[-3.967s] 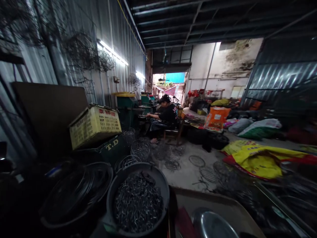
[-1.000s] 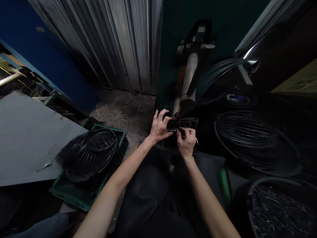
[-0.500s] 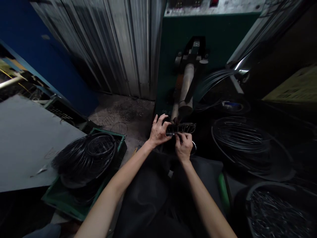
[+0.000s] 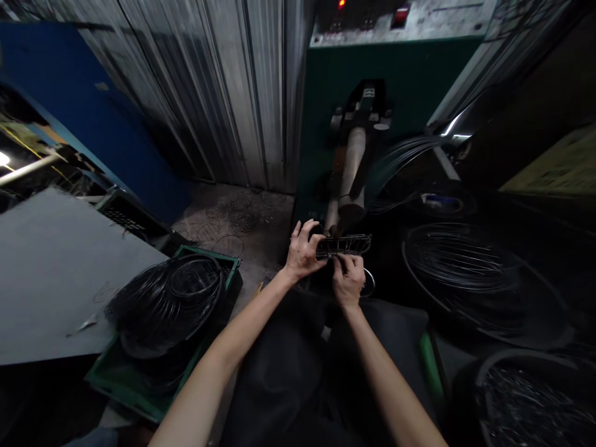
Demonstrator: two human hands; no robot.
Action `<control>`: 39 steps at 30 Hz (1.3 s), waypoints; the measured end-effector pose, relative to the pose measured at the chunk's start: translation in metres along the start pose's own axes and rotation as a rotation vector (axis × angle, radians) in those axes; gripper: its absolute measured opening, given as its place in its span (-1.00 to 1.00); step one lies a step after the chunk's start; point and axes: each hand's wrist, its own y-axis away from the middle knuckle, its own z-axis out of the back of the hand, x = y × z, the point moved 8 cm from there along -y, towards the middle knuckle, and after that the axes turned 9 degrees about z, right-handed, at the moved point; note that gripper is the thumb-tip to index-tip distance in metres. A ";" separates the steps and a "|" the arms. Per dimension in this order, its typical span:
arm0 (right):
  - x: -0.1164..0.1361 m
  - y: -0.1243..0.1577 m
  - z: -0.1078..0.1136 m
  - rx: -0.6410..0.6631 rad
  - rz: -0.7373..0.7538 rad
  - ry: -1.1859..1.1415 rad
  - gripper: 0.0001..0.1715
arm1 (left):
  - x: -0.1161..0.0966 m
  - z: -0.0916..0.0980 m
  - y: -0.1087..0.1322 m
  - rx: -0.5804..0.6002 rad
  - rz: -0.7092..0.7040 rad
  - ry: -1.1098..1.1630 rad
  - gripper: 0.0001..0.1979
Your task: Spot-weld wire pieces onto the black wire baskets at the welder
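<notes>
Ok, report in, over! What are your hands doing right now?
Left hand and right hand both gripping small wire grille. Grille held at machine's electrode arm. Nothing between hands and machine.

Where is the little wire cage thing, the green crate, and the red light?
wire cage (image 4: 351, 244), head view, on its bars right of the left hand.
green crate (image 4: 139, 397), head view, on its front rim.
red light (image 4: 342, 4), head view, on the lit lamp.

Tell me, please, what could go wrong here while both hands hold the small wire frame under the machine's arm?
1. The left hand and right hand hold the wire frame directly below the machine arm; fingers might get pinched.
2. A red light glows on the panel, so the machine may be powered.
</notes>
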 end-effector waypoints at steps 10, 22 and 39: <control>0.004 -0.001 0.001 -0.030 0.018 -0.013 -0.67 | 0.000 0.001 -0.002 -0.015 -0.008 0.001 -0.56; 0.019 -0.002 0.024 0.026 -0.021 -0.046 -0.66 | -0.002 0.002 -0.008 -0.018 0.014 0.011 -0.49; -0.159 0.182 0.359 0.456 -0.858 0.701 -0.52 | -0.053 0.002 0.076 0.718 0.167 0.221 -0.25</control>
